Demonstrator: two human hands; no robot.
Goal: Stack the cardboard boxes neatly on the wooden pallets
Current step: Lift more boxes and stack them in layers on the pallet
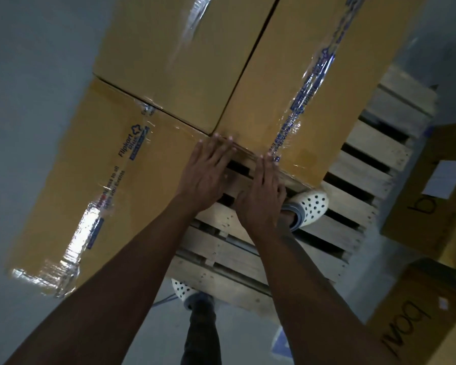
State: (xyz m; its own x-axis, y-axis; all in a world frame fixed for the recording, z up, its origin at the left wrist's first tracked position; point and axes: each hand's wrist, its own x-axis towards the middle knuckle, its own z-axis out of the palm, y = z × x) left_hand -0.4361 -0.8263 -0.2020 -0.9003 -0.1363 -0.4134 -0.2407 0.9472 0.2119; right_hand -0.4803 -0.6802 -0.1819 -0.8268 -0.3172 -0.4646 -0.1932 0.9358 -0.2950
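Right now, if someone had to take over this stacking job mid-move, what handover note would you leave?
Left hand: open, fingers flat against the near edge of the right box.
Right hand: open, pressing the same edge.
Things: right box lies on the wooden pallet, tight against the left box and far box.
Done: three boxes placed edge to edge.
Left: probably square up the right box, then bring the white-label box and corner box, both off the pallet.

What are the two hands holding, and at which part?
Nothing is gripped: the left hand and right hand press, fingers straight, against the near edge of the taped cardboard box.
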